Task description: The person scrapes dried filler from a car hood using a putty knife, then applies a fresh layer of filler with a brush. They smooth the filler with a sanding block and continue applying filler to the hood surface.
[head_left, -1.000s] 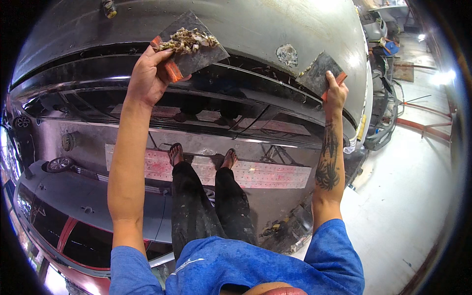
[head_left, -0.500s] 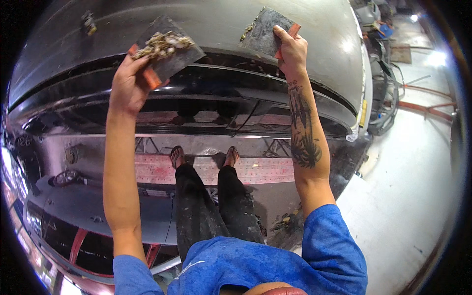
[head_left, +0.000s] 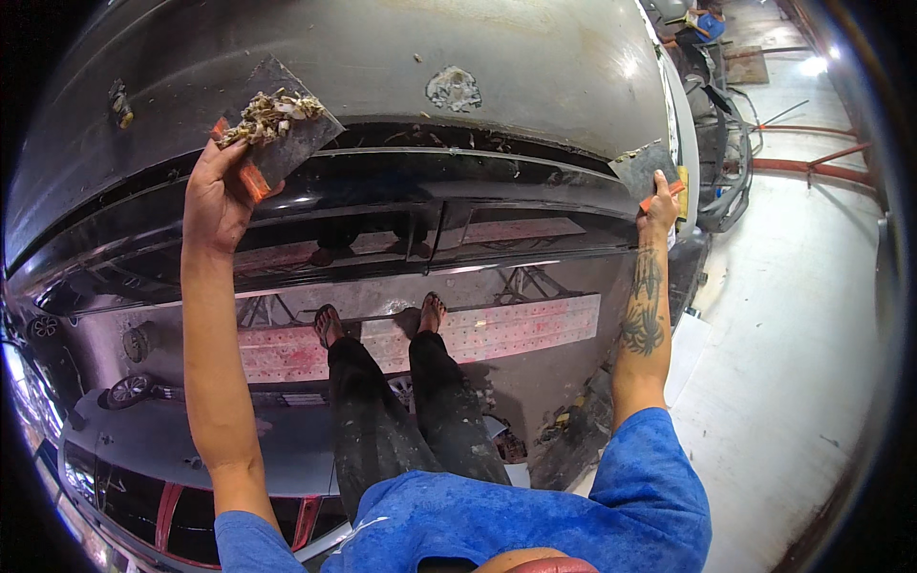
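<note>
Fingers of the left hand (head_left: 215,199) curl, in the head view, around the orange grip (head_left: 253,181) of a dark plate (head_left: 298,143) heaped with pale brown flakes (head_left: 272,116), held by the near edge of a large grey vehicle panel (head_left: 334,53). The right hand (head_left: 656,215) pinches a second plate (head_left: 638,168) near the panel's right corner; contact cannot be told. Flakes seem partly gathered, while a rough pale patch (head_left: 454,89) near the panel's near edge, a small lump (head_left: 120,105) toward its left end and crumbs (head_left: 417,58) remain
</note>
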A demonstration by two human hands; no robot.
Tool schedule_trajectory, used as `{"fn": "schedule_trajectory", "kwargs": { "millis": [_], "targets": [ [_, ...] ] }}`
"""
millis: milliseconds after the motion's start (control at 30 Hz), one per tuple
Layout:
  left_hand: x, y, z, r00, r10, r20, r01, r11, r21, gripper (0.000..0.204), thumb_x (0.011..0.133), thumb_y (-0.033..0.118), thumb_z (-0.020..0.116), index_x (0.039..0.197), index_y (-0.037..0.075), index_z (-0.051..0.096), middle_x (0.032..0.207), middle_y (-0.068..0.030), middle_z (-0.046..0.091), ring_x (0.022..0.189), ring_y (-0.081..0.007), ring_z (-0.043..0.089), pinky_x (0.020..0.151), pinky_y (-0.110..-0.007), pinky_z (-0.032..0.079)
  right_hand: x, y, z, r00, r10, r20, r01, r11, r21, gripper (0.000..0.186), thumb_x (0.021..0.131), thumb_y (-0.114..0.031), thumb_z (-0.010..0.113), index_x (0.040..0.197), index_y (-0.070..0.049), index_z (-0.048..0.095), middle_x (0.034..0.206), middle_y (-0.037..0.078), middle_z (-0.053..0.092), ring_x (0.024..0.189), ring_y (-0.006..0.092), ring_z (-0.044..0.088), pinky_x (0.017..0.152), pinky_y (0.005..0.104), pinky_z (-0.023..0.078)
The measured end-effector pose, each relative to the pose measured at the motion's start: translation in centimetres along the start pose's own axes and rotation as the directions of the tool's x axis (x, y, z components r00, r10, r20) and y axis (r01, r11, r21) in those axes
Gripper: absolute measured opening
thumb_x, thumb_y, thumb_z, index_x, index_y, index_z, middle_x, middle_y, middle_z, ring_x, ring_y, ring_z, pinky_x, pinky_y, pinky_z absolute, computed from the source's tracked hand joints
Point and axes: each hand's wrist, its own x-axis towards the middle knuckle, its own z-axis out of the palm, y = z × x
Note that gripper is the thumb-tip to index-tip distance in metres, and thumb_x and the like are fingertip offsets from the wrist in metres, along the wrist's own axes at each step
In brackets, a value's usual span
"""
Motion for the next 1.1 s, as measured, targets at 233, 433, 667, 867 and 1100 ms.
{"fn": "schedule_trajectory", "kwargs": {
  "millis": [233, 433, 667, 867, 1100],
  "targets": [
    [0.1, -0.8, 1.0, 0.999, -0.016, 0.039, 0.016, 1.000, -0.007, 0.041, 0.100, 0.007, 0.041, 0.141, 0.007, 0.038, 0.126, -0.0151, 0.058, 0.109, -0.0263, 0.065, 0.071, -0.047, 0.063, 2.0, 3.2, -1.6, 0.994, -0.106, 0.023, 0.108, 0.984, -0.142, 0.024, 0.084, -0.016, 0.075, 0.072, -0.008, 0.057, 0.068, -0.008, 0.043, 0.059, 0.0053, 0.038, 0.054, 0.0258, 0.030],
    [0.0, -1.5, 1.7, 1.000, -0.003, 0.029, 0.003, 1.000, 0.000, 0.043, 0.101, 0.008, 0.040, 0.143, 0.007, 0.033, 0.127, -0.0165, 0.057, 0.109, -0.0287, 0.065, 0.071, -0.048, 0.064, 1.1, 3.0, 0.2, 0.998, -0.042, 0.037, 0.044, 0.998, -0.047, 0.023, 0.084, -0.017, 0.077, 0.072, -0.007, 0.059, 0.068, -0.006, 0.048, 0.058, 0.0057, 0.042, 0.055, 0.0253, 0.035],
    [-0.5, -1.8, 2.5, 1.000, 0.001, -0.013, -0.002, 0.999, -0.042, 0.044, 0.101, 0.008, 0.040, 0.144, 0.006, 0.034, 0.128, -0.0169, 0.057, 0.110, -0.0296, 0.065, 0.071, -0.049, 0.064, -0.9, 2.4, 4.8, 0.975, -0.129, 0.178, 0.159, 0.974, -0.160, 0.032, 0.085, -0.020, 0.077, 0.062, -0.008, 0.057, 0.064, -0.007, 0.049, 0.058, 0.0061, 0.042, 0.054, 0.0255, 0.036],
    [-0.8, -1.9, 2.4, 1.000, 0.019, -0.001, -0.019, 0.999, -0.041, 0.044, 0.099, 0.005, 0.041, 0.143, 0.005, 0.035, 0.127, -0.0159, 0.057, 0.111, -0.0277, 0.064, 0.073, -0.049, 0.063, -5.9, 0.2, 10.9, 0.927, -0.177, 0.330, 0.273, 0.922, -0.274, 0.028, 0.085, -0.025, 0.076, 0.071, -0.004, 0.063, 0.069, -0.004, 0.054, 0.063, 0.0077, 0.048, 0.059, 0.0260, 0.041],
    [-1.2, -1.3, 1.7, 0.995, 0.012, 0.098, -0.010, 1.000, -0.023, 0.039, 0.100, 0.007, 0.043, 0.139, 0.005, 0.039, 0.127, -0.0169, 0.058, 0.112, -0.0282, 0.064, 0.077, -0.044, 0.064, -12.6, -1.3, 21.1, 0.853, -0.056, 0.519, 0.188, 0.960, -0.206, 0.034, 0.084, -0.024, 0.071, 0.064, -0.002, 0.056, 0.054, 0.002, 0.053, 0.041, 0.0135, 0.052, 0.036, 0.0295, 0.044]
  ]
}}
